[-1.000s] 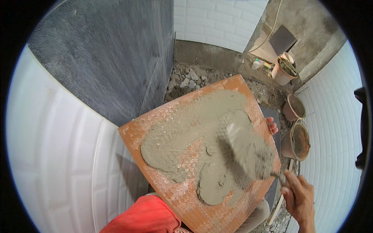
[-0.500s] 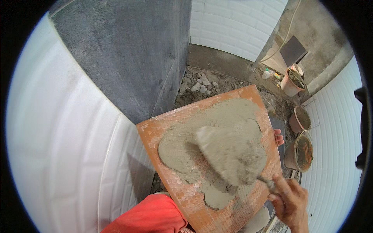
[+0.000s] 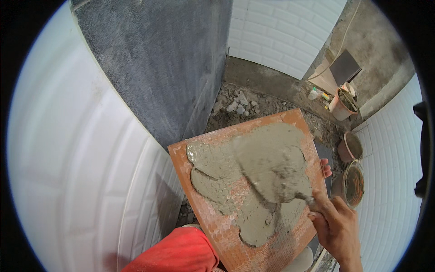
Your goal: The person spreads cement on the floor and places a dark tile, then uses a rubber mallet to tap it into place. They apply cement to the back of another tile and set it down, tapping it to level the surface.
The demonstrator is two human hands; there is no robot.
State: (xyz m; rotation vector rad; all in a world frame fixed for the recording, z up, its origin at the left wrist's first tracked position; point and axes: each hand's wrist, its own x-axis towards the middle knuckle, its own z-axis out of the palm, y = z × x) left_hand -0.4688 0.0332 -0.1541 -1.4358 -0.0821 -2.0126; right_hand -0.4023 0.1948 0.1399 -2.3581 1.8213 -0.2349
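Observation:
An orange tile with a hexagon-patterned back lies tilted before me, coated over much of its surface with grey wet mortar. My right hand grips the handle of a trowel, whose blurred, mortar-covered blade presses across the middle and upper part of the tile. Fingertips of my left hand curl round the tile's right edge; the rest of that hand is hidden beneath it. Red fabric of my clothing shows at the lower left, against the tile.
White tiled walls flank me; a dark grey panel stands upper left. Rubble covers the floor beyond the tile. At right are several buckets, small bottles, a dark square board and a hanging hose.
The trowel has swept up and to the left over the tile, spreading the mortar. The whole scene sits further right and lower in the view than a second ago.

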